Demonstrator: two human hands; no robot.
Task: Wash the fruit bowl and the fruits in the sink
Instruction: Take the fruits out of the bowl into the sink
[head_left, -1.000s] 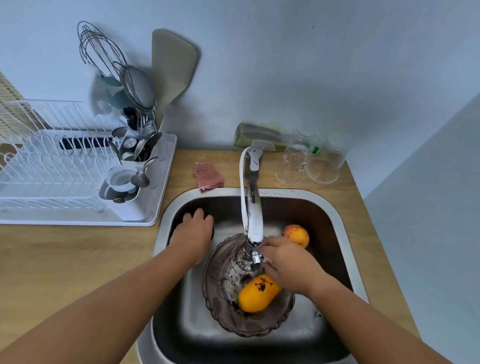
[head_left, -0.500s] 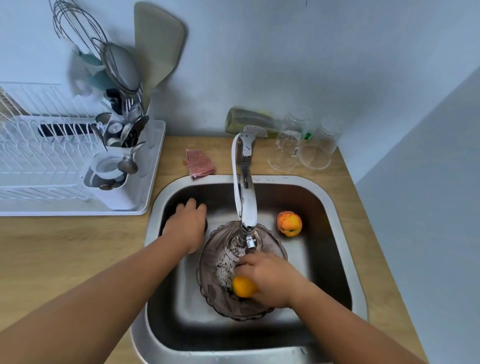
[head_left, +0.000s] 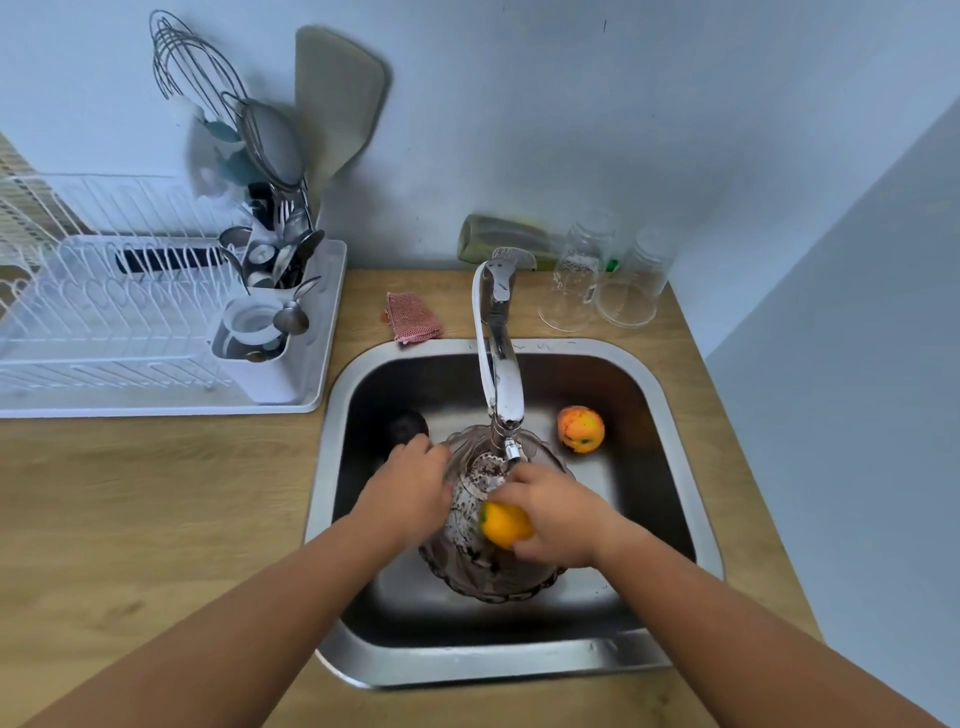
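Under the faucet (head_left: 498, 358), the ribbed glass fruit bowl (head_left: 493, 577) sits in the sink (head_left: 675, 467), speckled with dark bits. The right hand (head_left: 558, 519) is wrapped around a yellow-orange fruit (head_left: 504, 524) over the bowl, while the left hand (head_left: 405, 493) clasps the bowl's left rim. Right of the faucet lies an orange-red fruit (head_left: 581, 429); left of it, a dark round object (head_left: 408, 427).
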